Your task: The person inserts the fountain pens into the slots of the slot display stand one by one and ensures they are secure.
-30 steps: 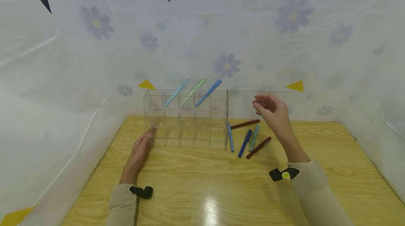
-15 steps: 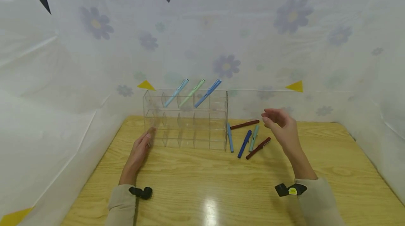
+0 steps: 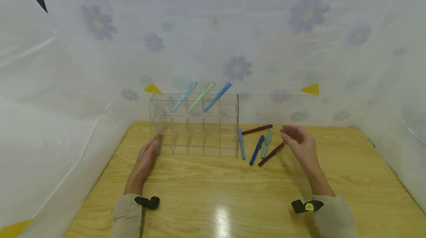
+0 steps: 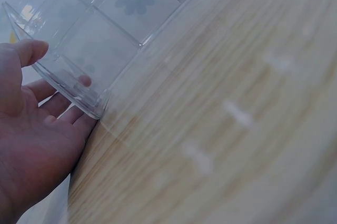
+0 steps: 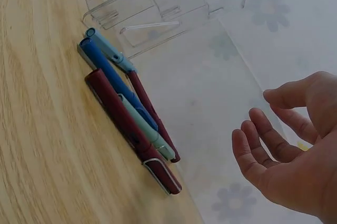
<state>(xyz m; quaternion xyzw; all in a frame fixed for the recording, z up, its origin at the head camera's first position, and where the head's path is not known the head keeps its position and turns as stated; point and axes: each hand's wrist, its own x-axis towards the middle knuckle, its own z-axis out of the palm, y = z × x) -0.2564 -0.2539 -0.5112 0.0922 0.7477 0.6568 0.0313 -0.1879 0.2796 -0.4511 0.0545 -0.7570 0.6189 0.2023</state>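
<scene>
A clear acrylic pen rack (image 3: pixel 196 134) with tiered compartments stands at the table's back left. In its top row lean a light blue pen (image 3: pixel 184 96), a pale green pen (image 3: pixel 201 96) and a blue pen (image 3: pixel 218 96). My left hand (image 3: pixel 145 158) holds the rack's left side edge, thumb and fingers about the clear panel (image 4: pixel 68 95). Over the table on the right, my right hand (image 3: pixel 301 145) is loosely bent and holds nothing. Nearest to it lies a dark red pen (image 3: pixel 271 154), which the right wrist view shows apart from the fingertips (image 5: pixel 239 137).
Beside the rack's right end lie another dark red pen (image 3: pixel 257 129), a light blue pen (image 3: pixel 242 143), a dark blue pen (image 3: pixel 257 150) and a teal-green pen (image 3: pixel 266 144). A white flowered curtain (image 3: pixel 199 38) encloses the wooden table (image 3: pixel 199 193) at the back and sides.
My right hand has come down and slightly to the right, beside the loose pens. The left hand stays on the rack's side, and the pens lie as before.
</scene>
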